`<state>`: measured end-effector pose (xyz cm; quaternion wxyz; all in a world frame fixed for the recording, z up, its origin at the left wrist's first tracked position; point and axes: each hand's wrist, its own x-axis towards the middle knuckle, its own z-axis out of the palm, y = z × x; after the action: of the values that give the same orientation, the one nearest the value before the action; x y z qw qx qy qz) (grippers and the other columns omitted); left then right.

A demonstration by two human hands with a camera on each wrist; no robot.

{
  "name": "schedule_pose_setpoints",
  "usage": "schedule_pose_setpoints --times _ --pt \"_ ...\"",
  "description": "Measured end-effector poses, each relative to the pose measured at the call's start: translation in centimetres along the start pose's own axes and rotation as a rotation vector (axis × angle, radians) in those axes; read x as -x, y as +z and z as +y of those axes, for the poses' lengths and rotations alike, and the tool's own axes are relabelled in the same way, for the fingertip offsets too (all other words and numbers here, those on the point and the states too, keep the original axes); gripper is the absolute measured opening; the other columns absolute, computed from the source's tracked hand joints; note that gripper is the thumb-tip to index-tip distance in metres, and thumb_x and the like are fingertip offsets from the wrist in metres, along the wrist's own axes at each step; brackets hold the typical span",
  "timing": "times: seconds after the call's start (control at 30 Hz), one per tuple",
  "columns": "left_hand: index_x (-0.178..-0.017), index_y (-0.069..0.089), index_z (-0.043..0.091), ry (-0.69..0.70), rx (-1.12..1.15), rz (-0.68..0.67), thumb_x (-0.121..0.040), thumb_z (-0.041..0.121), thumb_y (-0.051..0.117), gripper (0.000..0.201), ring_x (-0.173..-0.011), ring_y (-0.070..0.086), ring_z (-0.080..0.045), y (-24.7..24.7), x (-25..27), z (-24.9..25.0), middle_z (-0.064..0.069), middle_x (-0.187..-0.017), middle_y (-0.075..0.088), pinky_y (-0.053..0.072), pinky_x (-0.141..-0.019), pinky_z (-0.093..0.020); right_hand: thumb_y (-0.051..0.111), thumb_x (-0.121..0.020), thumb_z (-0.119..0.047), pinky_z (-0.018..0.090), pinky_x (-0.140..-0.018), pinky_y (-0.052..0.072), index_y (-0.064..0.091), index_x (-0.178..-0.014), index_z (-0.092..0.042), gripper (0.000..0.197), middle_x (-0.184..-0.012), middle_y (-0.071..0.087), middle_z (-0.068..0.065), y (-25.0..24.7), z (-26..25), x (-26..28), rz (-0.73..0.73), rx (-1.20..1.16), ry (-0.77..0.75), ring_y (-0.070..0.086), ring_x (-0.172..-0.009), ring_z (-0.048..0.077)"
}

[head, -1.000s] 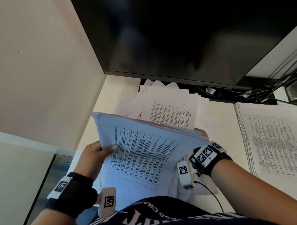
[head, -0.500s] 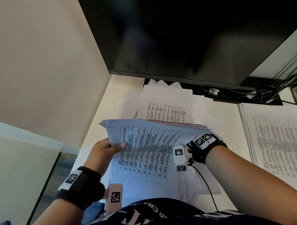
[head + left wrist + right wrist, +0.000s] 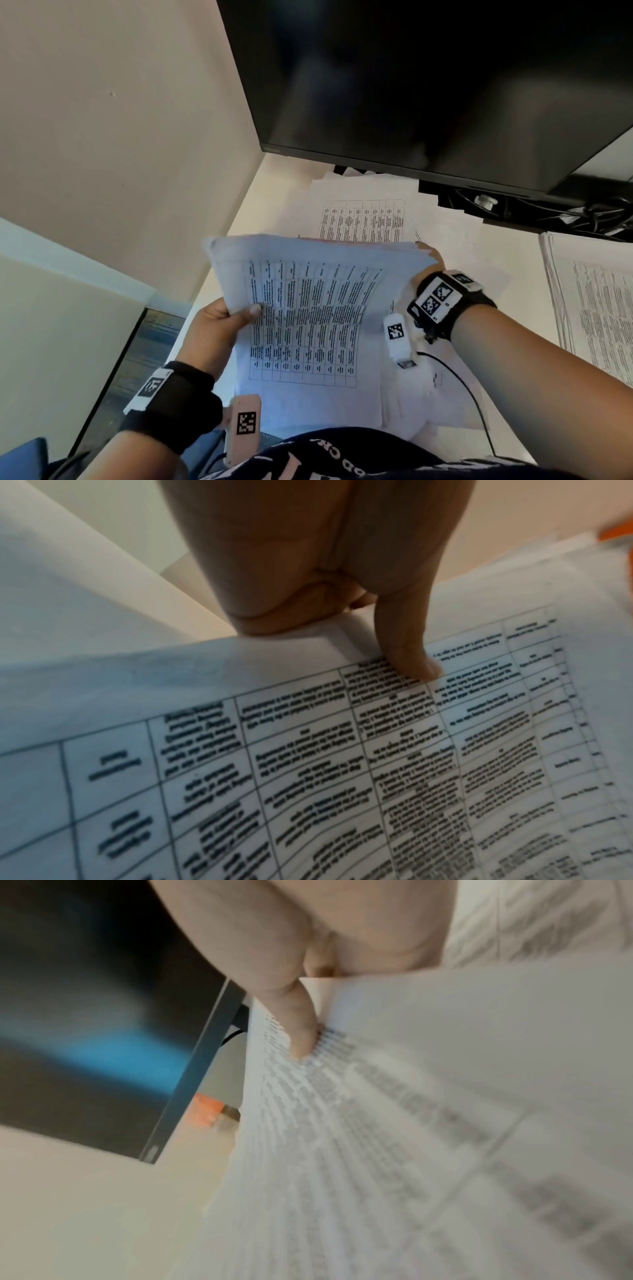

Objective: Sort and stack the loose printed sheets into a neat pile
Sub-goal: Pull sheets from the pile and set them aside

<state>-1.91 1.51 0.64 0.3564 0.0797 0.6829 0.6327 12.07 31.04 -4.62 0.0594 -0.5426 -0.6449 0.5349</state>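
Note:
A thick bundle of printed sheets (image 3: pixel 308 308) with a table on its top page is held up over the desk between both hands. My left hand (image 3: pixel 222 317) grips its left edge, thumb (image 3: pixel 411 656) pressed on the print. My right hand (image 3: pixel 430 260) grips the right edge, mostly hidden behind the paper; its thumb (image 3: pixel 301 1031) lies on a page. Loose printed sheets (image 3: pixel 363 219) lie spread on the desk beyond the bundle, under the monitor. A neater pile of sheets (image 3: pixel 596 308) sits at the right.
A large dark monitor (image 3: pixel 428 85) overhangs the back of the white desk (image 3: pixel 260 192). Black cables (image 3: pixel 565 216) bunch behind its base. A wall (image 3: pixel 120 137) closes the left side. More sheets (image 3: pixel 435 404) lie under my right forearm near the front edge.
The bundle has levelled out and shifted a little right, its top edge now nearly horizontal. Both hands keep their grip on its sides.

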Motion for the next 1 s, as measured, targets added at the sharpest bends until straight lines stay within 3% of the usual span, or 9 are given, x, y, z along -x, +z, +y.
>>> schedule_pose_setpoints --times 0.13,0.23,0.5,0.6,0.7,0.77,0.83,0.87,1.0 --pt "-0.100 0.073 0.020 0.072 0.014 -0.027 -0.049 0.044 0.088 0.058 -0.098 0.070 -0.016 -0.6 -0.8 0.9 -0.006 -0.106 0.074 0.056 -0.085 -0.031 0.058 -0.090 -0.010 0.018 -0.068 0.043 0.061 -0.111 -0.011 0.021 -0.099 0.059 0.000 -2.1 -0.1 3.9 0.029 0.004 -0.099 0.055 -0.079 0.011" --pt "-0.116 0.050 0.023 0.135 -0.014 0.050 -0.066 0.021 0.081 0.058 -0.089 0.071 -0.012 0.3 -2.0 1.5 -0.009 -0.104 0.073 0.058 -0.079 -0.026 0.066 -0.087 -0.014 0.003 -0.044 0.040 0.065 -0.105 -0.012 0.018 -0.091 0.066 -0.002 -3.4 1.0 5.5 0.010 -0.110 -0.102 0.058 -0.063 -0.001" --pt "-0.114 0.065 0.013 0.010 -0.112 0.038 -0.087 0.023 0.067 0.029 -0.106 0.066 -0.027 5.4 -3.8 1.2 -0.006 -0.109 0.073 0.047 -0.100 -0.051 0.068 -0.081 0.001 0.019 -0.064 0.054 0.069 -0.099 -0.010 0.021 -0.090 0.076 0.003 -4.5 2.6 9.3 -0.081 -0.445 -0.055 0.072 -0.079 0.013" --pt "-0.127 0.052 0.010 -0.020 -0.121 -0.012 -0.089 0.021 0.064 0.041 -0.106 0.064 -0.030 7.6 -3.9 0.8 -0.013 -0.118 0.067 0.050 -0.096 -0.050 0.059 -0.092 -0.019 0.029 -0.078 0.052 0.067 -0.101 -0.021 0.012 -0.093 0.072 -0.011 -3.8 2.8 9.5 -0.032 -0.421 -0.040 0.066 -0.088 0.014" --pt "-0.135 0.041 0.010 -0.017 -0.159 0.001 -0.094 0.012 0.057 0.043 -0.106 0.061 -0.027 9.2 -3.6 0.7 -0.011 -0.119 0.063 0.049 -0.097 -0.046 0.045 -0.091 -0.057 0.030 -0.111 0.028 0.046 -0.137 -0.018 0.060 -0.132 0.051 -0.013 -3.6 2.3 10.0 0.019 -0.548 -0.041 0.046 -0.127 0.012" --pt "-0.136 0.047 0.016 0.007 -0.209 -0.031 -0.097 0.017 0.053 0.040 -0.115 0.059 -0.025 9.8 -3.3 1.0 -0.005 -0.124 0.063 0.044 -0.104 -0.046 0.040 -0.096 -0.050 0.026 -0.110 0.023 0.038 -0.141 -0.021 0.053 -0.136 0.045 -0.010 -3.5 1.5 10.5 0.031 -0.434 -0.118 0.040 -0.132 0.013" --pt "-0.135 0.052 0.022 0.072 -0.268 -0.035 -0.098 0.023 0.051 0.037 -0.117 0.058 -0.021 10.5 -3.0 2.0 0.000 -0.125 0.064 0.043 -0.105 -0.046 0.046 -0.098 -0.032 0.026 -0.094 0.032 0.048 -0.103 -0.035 0.007 -0.096 0.047 -0.021 -3.9 0.4 11.1 0.117 -0.245 -0.149 0.049 -0.090 -0.002" --pt "-0.135 0.051 0.024 0.129 -0.285 -0.040 -0.098 0.025 0.050 0.037 -0.116 0.058 -0.019 10.8 -2.6 2.8 0.002 -0.124 0.064 0.044 -0.104 -0.045 0.047 -0.098 -0.024 0.022 -0.085 0.034 0.044 -0.092 -0.034 0.012 -0.081 0.039 -0.021 -4.4 -0.6 11.5 0.161 -0.194 -0.208 0.041 -0.072 -0.004" --pt "-0.145 0.036 0.017 0.496 -0.288 -0.033 -0.101 0.013 0.041 0.044 -0.115 0.048 0.015 12.3 -0.7 7.5 0.007 -0.134 0.053 0.039 -0.098 -0.008 0.048 -0.096 -0.006 -0.009 -0.073 0.034 0.051 -0.124 -0.013 0.029 -0.107 0.061 -0.012 -6.9 -4.7 13.7 0.306 -0.236 -0.555 0.053 -0.087 -0.019"
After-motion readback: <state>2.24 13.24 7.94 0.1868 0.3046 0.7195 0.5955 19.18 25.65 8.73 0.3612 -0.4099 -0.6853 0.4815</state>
